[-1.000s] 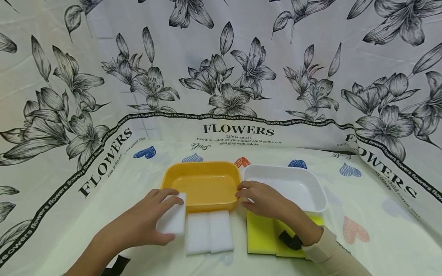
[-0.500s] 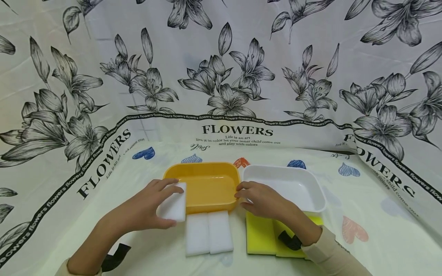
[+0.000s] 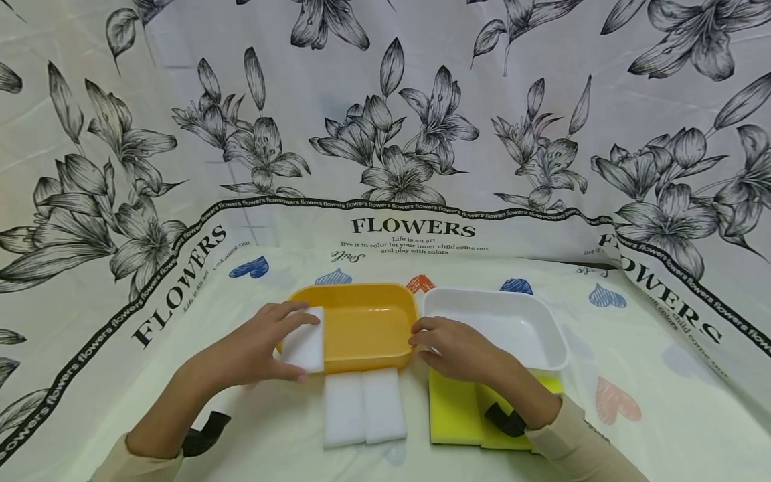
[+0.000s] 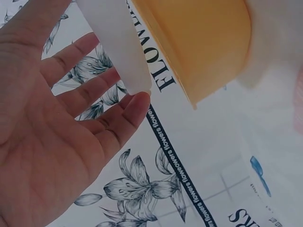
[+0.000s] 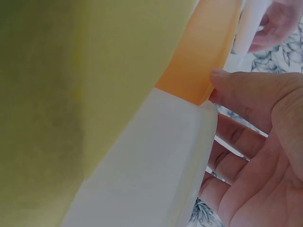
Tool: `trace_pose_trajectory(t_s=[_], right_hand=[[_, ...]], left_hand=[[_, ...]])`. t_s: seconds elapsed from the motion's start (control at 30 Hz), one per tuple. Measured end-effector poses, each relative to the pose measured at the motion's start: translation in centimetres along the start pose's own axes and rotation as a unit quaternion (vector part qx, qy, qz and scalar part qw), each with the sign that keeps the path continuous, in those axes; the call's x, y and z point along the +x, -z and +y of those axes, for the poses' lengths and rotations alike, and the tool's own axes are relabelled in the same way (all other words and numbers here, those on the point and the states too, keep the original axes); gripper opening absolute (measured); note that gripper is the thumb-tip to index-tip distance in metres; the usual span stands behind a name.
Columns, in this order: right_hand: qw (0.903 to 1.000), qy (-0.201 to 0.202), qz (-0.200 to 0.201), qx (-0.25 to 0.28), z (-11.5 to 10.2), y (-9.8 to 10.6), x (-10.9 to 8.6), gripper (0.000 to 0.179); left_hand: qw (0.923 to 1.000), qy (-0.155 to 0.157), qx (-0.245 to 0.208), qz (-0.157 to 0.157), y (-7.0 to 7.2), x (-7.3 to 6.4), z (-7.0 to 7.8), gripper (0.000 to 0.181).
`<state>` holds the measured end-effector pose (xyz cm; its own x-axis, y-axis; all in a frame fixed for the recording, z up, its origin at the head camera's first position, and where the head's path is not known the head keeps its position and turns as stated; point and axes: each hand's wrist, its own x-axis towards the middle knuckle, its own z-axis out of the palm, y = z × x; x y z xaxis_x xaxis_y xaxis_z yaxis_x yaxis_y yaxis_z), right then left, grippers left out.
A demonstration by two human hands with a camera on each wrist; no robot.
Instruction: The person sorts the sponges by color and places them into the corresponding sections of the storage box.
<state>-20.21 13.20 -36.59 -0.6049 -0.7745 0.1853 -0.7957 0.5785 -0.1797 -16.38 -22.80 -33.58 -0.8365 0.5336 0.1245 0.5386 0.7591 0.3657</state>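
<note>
My left hand (image 3: pixel 255 348) holds a white sponge block (image 3: pixel 306 345) by its edges, thumb at the near end and fingertips at the far end. That block overlaps the left end of the yellow plastic tub (image 3: pixel 370 328). In the left wrist view the sponge (image 4: pixel 120 47) stands edge-on beside the tub wall (image 4: pixel 208 52). At the tub's right end, my right hand (image 3: pixel 458 351) pinches the rim, its thumb on the orange-looking edge in the right wrist view. Two more white sponges (image 3: pixel 345 410) lie side by side in front of the tub.
A white tub (image 3: pixel 512 328) stands against the yellow tub's right side, partly behind the right hand. Yellow sponges (image 3: pixel 454 408) lie in front of it, beneath the right forearm. A heart-print cloth (image 3: pixel 674 415) covers the table, and a flower-print curtain (image 3: pixel 361 87) rises behind.
My left hand has carried the white sponge away from me, from the near-left corner to over the yellow tub's left end. The right hand has stayed at the tub's rim.
</note>
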Motion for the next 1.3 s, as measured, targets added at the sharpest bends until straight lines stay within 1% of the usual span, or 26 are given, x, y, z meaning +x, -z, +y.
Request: trace_pose_trajectory(t_s=[0.1,0.27,0.3,0.5,0.77,1.1,1.3], right_hand=[[1.0,0.003,0.003,-0.004,0.0,0.0,0.0,0.024],[1.0,0.002,0.004,-0.001,0.0,-0.1,0.0,0.024],[1.0,0.004,0.006,0.0,0.0,-0.1,0.0,0.024],[0.9999,0.009,0.008,-0.001,-0.1,-0.2,0.0,0.025],[1.0,0.004,0.004,-0.002,0.0,-0.3,-0.1,0.024],[1.0,0.003,0.002,-0.009,0.0,-0.2,0.0,0.024],[0.9999,0.007,0.006,-0.012,0.1,-0.2,0.0,0.023]], left_hand=[[1.0,-0.009,0.0,0.005,0.2,0.3,-0.2,0.075],[0.9999,-0.009,0.002,0.007,0.2,0.7,-0.5,0.077],[0.9999,-0.014,0.003,0.01,0.2,0.7,-0.6,0.077],[0.9997,-0.02,0.008,0.01,0.1,1.2,-1.1,0.076],[1.0,-0.008,0.002,-0.001,0.3,1.7,-1.3,0.074],[0.9998,0.016,-0.004,-0.011,-0.2,2.5,-2.3,0.073],[0.9997,0.014,0.006,-0.018,-0.5,3.3,-2.7,0.073]])
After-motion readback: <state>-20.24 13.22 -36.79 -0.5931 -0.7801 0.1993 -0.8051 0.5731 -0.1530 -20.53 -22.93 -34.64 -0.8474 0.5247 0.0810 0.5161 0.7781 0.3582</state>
